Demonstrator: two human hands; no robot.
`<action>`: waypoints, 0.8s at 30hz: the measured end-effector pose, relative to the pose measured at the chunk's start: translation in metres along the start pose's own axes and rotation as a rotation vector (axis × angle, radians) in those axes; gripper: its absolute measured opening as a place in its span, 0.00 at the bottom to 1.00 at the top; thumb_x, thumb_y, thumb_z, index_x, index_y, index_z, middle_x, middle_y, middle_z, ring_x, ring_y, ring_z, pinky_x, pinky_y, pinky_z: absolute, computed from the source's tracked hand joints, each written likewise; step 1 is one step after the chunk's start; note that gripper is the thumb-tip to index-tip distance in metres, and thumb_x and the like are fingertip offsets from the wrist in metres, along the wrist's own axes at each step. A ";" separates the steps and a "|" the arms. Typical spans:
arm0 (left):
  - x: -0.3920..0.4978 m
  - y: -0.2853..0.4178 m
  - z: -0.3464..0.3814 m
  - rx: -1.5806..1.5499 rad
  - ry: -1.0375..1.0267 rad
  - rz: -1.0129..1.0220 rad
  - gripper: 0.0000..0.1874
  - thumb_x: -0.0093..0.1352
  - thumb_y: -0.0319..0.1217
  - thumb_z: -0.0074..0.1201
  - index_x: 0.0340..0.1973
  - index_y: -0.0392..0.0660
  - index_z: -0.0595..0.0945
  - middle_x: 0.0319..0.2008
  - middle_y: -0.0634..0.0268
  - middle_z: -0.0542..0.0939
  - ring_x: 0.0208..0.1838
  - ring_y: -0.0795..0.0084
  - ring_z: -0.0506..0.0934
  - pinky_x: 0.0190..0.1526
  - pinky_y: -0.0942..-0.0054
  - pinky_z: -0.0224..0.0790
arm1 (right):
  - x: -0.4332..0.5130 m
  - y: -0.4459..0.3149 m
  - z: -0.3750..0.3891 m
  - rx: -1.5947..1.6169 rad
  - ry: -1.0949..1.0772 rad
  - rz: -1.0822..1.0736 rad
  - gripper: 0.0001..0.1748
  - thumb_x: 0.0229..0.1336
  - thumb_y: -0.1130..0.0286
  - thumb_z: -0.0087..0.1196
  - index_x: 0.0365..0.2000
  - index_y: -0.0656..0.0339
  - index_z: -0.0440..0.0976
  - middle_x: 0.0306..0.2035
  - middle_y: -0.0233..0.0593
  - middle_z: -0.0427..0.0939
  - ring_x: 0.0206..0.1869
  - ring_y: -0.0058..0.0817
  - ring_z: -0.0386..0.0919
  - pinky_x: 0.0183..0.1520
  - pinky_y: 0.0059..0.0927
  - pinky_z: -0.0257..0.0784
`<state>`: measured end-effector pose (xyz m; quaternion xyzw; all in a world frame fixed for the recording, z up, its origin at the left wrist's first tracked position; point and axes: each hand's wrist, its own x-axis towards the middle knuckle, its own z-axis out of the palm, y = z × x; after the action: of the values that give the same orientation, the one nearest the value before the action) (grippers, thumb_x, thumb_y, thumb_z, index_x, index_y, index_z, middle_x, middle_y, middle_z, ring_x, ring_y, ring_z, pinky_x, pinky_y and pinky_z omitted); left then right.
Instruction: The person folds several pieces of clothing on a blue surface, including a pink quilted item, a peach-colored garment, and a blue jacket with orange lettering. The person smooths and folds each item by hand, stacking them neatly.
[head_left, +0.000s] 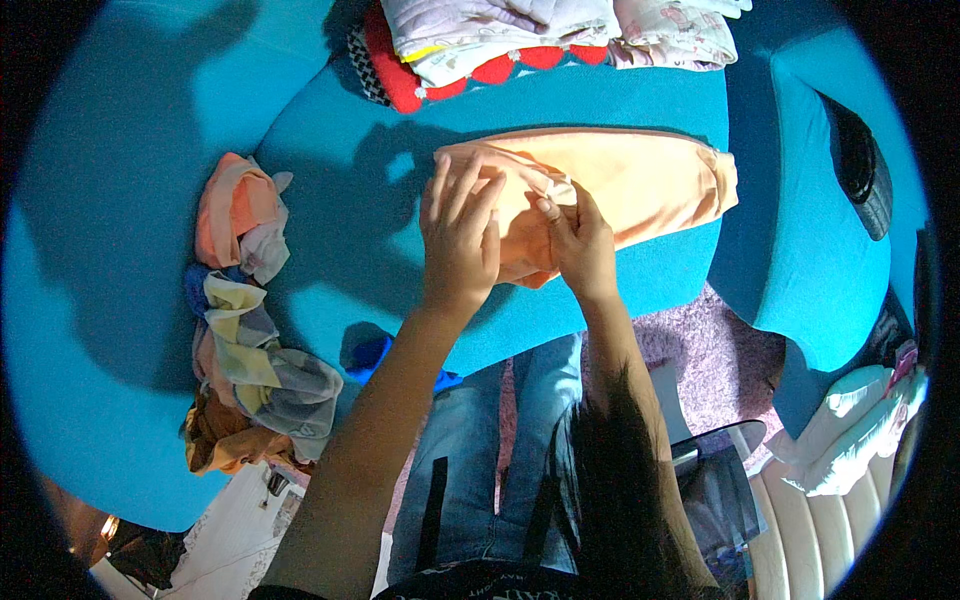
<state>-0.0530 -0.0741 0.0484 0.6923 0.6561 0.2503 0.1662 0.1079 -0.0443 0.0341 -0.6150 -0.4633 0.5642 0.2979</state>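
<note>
An orange fabric garment (637, 180) lies folded lengthwise across the turquoise sofa seat (337, 142), its gathered cuff at the right end. My left hand (463, 225) rests on the garment's left part with fingers spread and nothing gripped. Just to its right, my right hand (581, 236) pinches a small whitish piece, perhaps a label or edge (559, 189), between thumb and fingers. Part of the garment is hidden under both hands.
Folded light clothes (502, 22) lie on a red patterned textile (405, 82) at the top. Crumpled clothes (262, 375) are heaped at left, below an orange bundle (229, 210). A bright blue item (371, 360) is partly behind my left forearm. A black object (859, 165) lies at right, above white pillows (847, 427).
</note>
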 end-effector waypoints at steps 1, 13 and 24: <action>0.002 -0.003 0.006 0.023 0.009 0.010 0.22 0.70 0.33 0.48 0.60 0.45 0.73 0.67 0.52 0.64 0.72 0.45 0.55 0.69 0.43 0.46 | 0.000 -0.002 0.000 -0.079 0.020 -0.010 0.23 0.63 0.61 0.56 0.52 0.68 0.70 0.37 0.53 0.83 0.40 0.39 0.84 0.42 0.33 0.76; -0.009 -0.004 0.049 0.311 -0.199 -0.086 0.36 0.69 0.44 0.49 0.72 0.57 0.57 0.76 0.61 0.46 0.78 0.57 0.38 0.75 0.48 0.24 | 0.001 -0.004 -0.003 -0.504 0.178 -0.177 0.22 0.63 0.58 0.53 0.52 0.60 0.71 0.46 0.52 0.78 0.45 0.50 0.79 0.44 0.43 0.76; -0.009 -0.009 0.061 0.290 -0.084 -0.058 0.33 0.72 0.50 0.37 0.69 0.48 0.64 0.73 0.52 0.54 0.77 0.49 0.46 0.73 0.44 0.26 | 0.012 0.032 0.001 -0.905 0.370 -0.425 0.21 0.62 0.54 0.51 0.54 0.47 0.73 0.44 0.35 0.73 0.45 0.39 0.69 0.49 0.42 0.63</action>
<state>-0.0259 -0.0767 -0.0077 0.6998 0.6974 0.1188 0.0991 0.1138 -0.0459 0.0008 -0.6637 -0.7146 0.1173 0.1872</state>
